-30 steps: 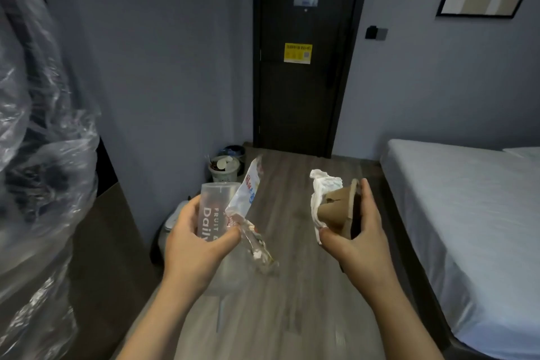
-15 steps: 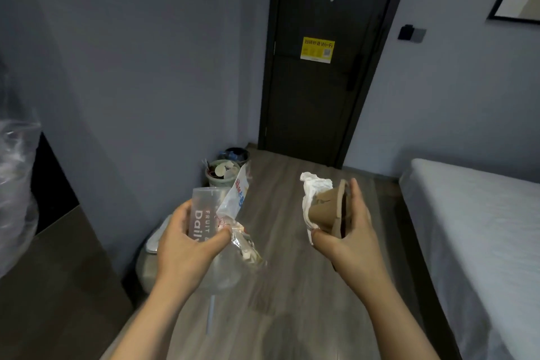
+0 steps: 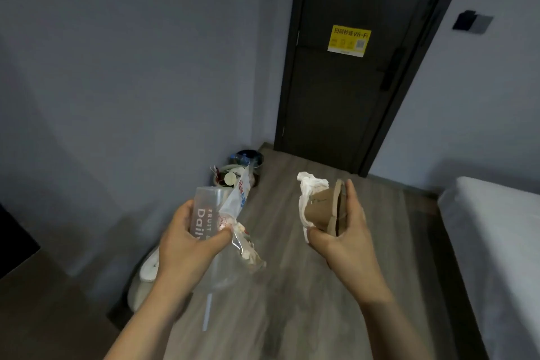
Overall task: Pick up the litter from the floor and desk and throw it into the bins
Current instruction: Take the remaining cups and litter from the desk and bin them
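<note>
My left hand [image 3: 187, 245] grips a clear plastic cup [image 3: 204, 213] printed "Daily", upside down with its straw [image 3: 208, 311] hanging below, and pinches a clear snack wrapper [image 3: 238, 225] against it. My right hand [image 3: 343, 237] holds a brown paper cup [image 3: 320, 209] with a crumpled white tissue [image 3: 308, 190] stuffed beside it. Two bins stand on the floor by the left wall ahead: a pale one [image 3: 219, 181] heaped with litter and a dark one [image 3: 251, 155] behind it.
A dark door [image 3: 365, 82] closes the far end of the wood floor [image 3: 321, 286]. A white bed [image 3: 496, 242] runs along the right. A white rounded object [image 3: 146, 275] sits by the left wall below my left hand. A brown desk surface [image 3: 43, 316] fills the lower left.
I have walked forward toward the door and bins; the crinkled plastic on the left has left the view. Both hands keep the same hold on their litter.
</note>
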